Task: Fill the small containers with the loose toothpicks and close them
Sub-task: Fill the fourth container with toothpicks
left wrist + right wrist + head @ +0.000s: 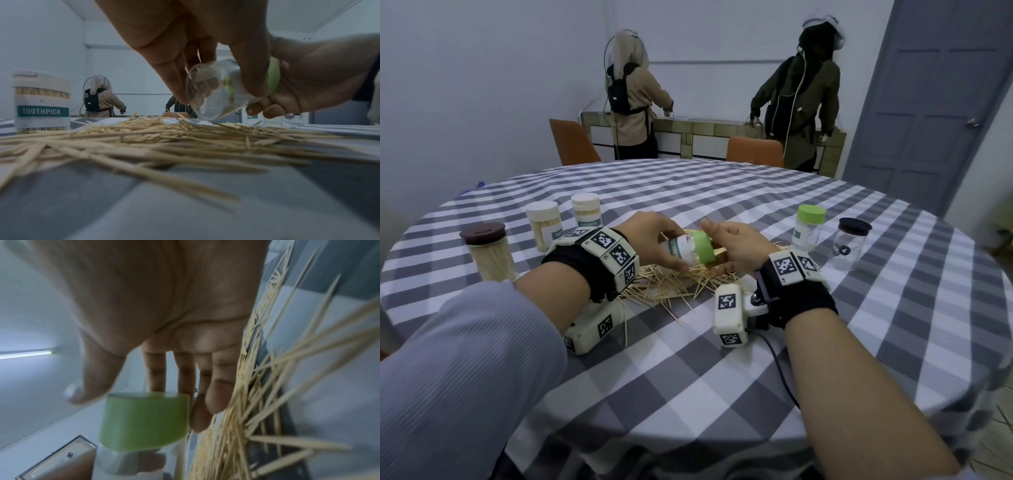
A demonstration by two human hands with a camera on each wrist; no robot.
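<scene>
A small clear container (681, 251) with a green lid (703, 251) lies tilted on its side just above the pile of loose toothpicks (671, 284). My left hand (676, 248) grips its body between thumb and fingers. My right hand (717, 245) cups the lid, fingers curled behind it and thumb raised above. The left wrist view looks through the container's clear base (209, 94), and it appears empty. In the right wrist view the green lid (144, 420) sits between my thumb and fingers, with toothpicks (257, 402) beside them.
On the checked tablecloth (722, 359) stand three filled containers at the left: a brown-lidded jar (488, 251) and two white-lidded ones (544, 226) (585, 210). At the right stand a green-lidded container (808, 228) and a dark-lidded clear jar (851, 243). Two people work at a far counter.
</scene>
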